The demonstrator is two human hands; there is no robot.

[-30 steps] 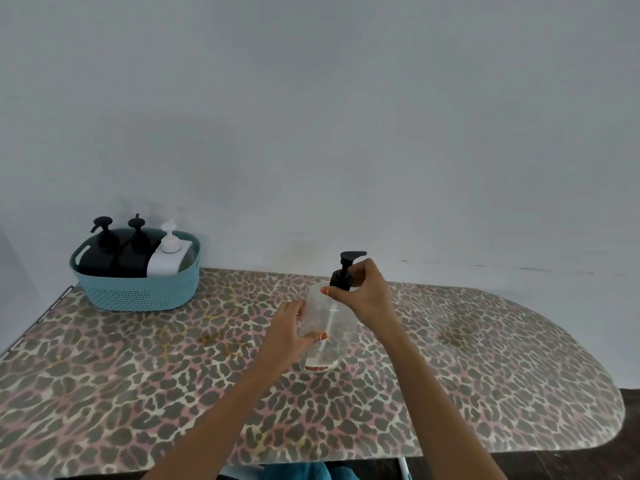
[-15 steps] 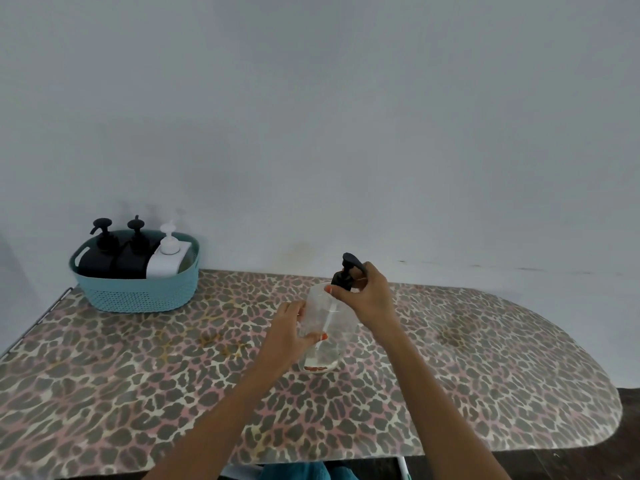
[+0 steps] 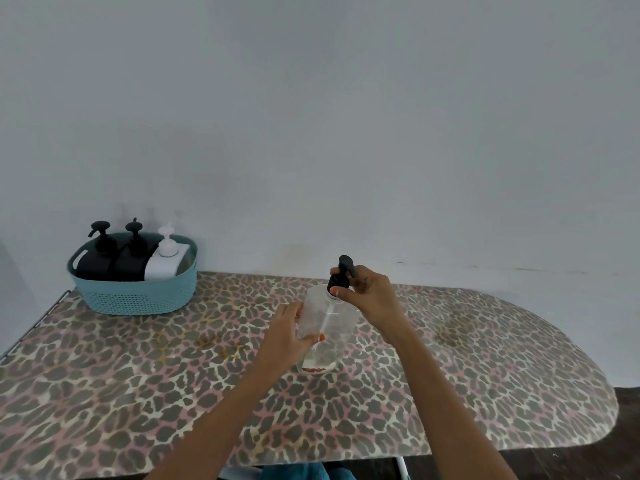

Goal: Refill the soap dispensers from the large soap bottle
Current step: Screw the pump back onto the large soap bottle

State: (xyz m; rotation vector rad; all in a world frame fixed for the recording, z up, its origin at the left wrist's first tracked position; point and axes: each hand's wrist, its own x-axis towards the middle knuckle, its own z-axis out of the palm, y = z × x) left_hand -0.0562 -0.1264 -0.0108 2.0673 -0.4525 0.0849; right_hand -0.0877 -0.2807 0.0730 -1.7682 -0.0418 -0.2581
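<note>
Clear soap dispenser stands upright near the middle of the leopard-print board, nearly empty, a thin layer of liquid at its base. Left hand wraps the bottle's left side, thumb across the front; right hand sits above and to the right, fingers curled round the black pump at the neck. Teal basket at the far left corner holds two black dispensers and a white dispenser, well apart from both hands.
</note>
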